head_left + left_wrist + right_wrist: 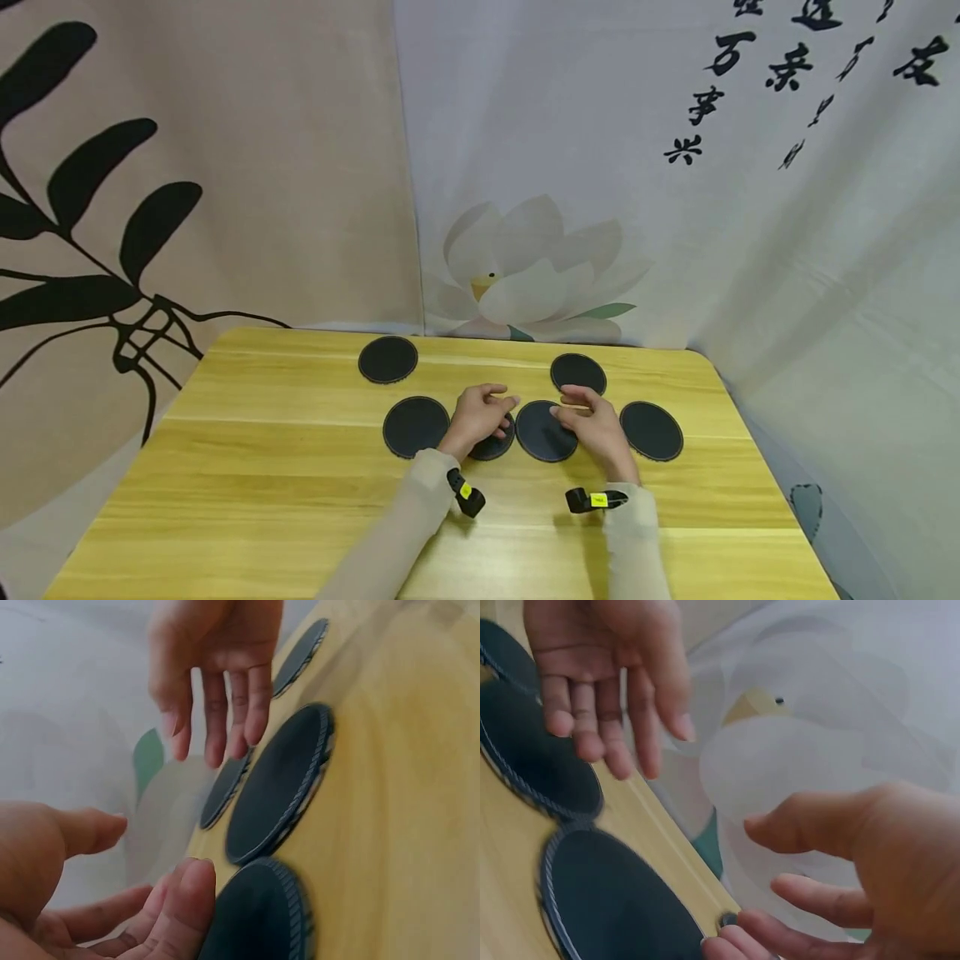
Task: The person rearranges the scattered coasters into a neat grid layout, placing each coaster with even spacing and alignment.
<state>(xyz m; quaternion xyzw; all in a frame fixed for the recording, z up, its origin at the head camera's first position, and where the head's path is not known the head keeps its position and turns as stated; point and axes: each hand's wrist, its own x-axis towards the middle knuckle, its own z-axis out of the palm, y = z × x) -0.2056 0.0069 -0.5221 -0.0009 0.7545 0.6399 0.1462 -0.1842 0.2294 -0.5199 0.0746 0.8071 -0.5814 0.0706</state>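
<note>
Several round black coasters with stitched rims lie flat on the wooden table. My left hand hovers over one coaster and covers part of it; its fingers are loosely bent with nothing in them. Just right of that, a second coaster almost meets the first, rim to rim. My right hand hangs above its right edge, fingers relaxed and holding nothing. Both palms face each other in the left wrist view, where the right hand shows bare fingers. The left hand is likewise bare in the right wrist view.
Outer coasters lie at the left and right of the row. Farther back are a left coaster and a right coaster. A printed curtain hangs behind the wooden table.
</note>
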